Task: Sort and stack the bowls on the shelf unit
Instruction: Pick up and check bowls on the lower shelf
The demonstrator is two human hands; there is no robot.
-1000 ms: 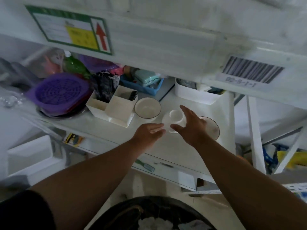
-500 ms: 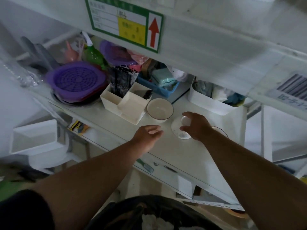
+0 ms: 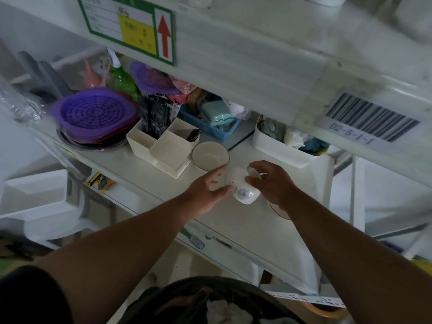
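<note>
Near the centre of the frame the person's right hand (image 3: 272, 182) grips a small white bowl with a blue flower print (image 3: 243, 189), the thumb and fingers curled around its upper part, so the bowl is tilted and held just above the white shelf (image 3: 245, 230). The left hand (image 3: 205, 191) is just beside the bowl on its left, with the fingers spread apart and only slightly bent; the thumb tip seems to touch the side of the bowl, but this cannot be told for sure. Behind the left hand, a little higher in the frame, 1 white bowl with a dark rim (image 3: 210, 155) stands upright on the shelf, next to a cream organizer with compartments (image 3: 163, 148). Under the right wrist the edge of a flat dish with a dark rim (image 3: 279, 212) is visible; most of it is hidden by the arm. At the left of the frame a purple strainer (image 3: 95, 114) lies on a round metal tray, and behind the organizer there is a blue basket (image 3: 217, 129). A white bin with cloths (image 3: 285, 148) stands at the right back of the shelf. On the shelf beam above, a green-framed label with a red arrow (image 3: 131, 29) is in the upper left and a barcode sticker (image 3: 369, 120) at the right.
</note>
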